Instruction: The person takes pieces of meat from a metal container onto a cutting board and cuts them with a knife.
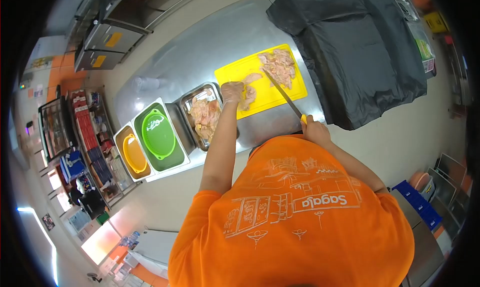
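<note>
My left hand, in a clear glove, is at the left edge of a yellow cutting board. Its curled fingers hold a piece of raw chicken against the board. My right hand grips the yellow handle of a long knife. The blade points up and left across the board, its tip beside a heap of cut chicken on the far right. Left of the board, partly behind my left forearm, is a metal pan with more raw chicken pieces.
Farther left on the steel table stand a green basket and an orange-yellow one, each set in a rectangular container. A black plastic sheet covers something bulky at the right. Shelves line the left side.
</note>
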A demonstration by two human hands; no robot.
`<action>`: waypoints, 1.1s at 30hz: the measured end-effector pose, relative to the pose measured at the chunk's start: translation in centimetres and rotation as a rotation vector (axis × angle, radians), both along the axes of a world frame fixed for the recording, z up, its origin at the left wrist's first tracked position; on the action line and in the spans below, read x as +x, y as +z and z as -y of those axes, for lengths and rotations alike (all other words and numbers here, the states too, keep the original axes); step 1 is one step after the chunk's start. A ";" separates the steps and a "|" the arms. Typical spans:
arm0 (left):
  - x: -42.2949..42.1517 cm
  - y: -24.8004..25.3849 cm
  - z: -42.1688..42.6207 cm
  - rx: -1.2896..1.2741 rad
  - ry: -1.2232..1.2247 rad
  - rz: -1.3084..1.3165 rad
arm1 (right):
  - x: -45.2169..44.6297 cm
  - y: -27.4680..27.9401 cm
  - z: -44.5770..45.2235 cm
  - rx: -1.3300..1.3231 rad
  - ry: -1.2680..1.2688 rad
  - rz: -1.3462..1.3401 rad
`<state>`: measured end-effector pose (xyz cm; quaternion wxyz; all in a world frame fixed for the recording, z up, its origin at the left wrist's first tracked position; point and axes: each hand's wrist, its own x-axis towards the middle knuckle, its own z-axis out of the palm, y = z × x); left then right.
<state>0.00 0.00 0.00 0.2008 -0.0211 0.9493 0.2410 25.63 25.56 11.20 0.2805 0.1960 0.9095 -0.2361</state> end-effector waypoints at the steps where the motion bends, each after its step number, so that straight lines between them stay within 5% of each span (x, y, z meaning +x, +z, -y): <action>1: -0.1 -0.5 0.3 0.068 0.009 0.017 | 0.1 -0.4 -0.1 0.009 0.011 -0.033; 8: -1.3 0.6 1.5 -0.128 -0.220 0.060 | -2.8 -0.8 3.1 -0.063 0.124 -0.153; 11: -1.7 -3.7 2.0 0.080 -0.010 -0.012 | -4.1 -0.8 4.2 -0.058 0.168 -0.184; 14: -0.2 0.3 0.4 0.230 0.011 -0.124 | -4.4 -1.7 4.7 -0.028 0.179 -0.180; 17: -0.2 2.8 -0.5 0.173 -0.010 0.050 | -4.6 -1.7 5.2 -0.001 0.198 -0.165; 33: -0.3 2.3 -1.0 0.018 -0.118 0.004 | -9.3 -6.2 7.4 -0.025 0.171 -0.258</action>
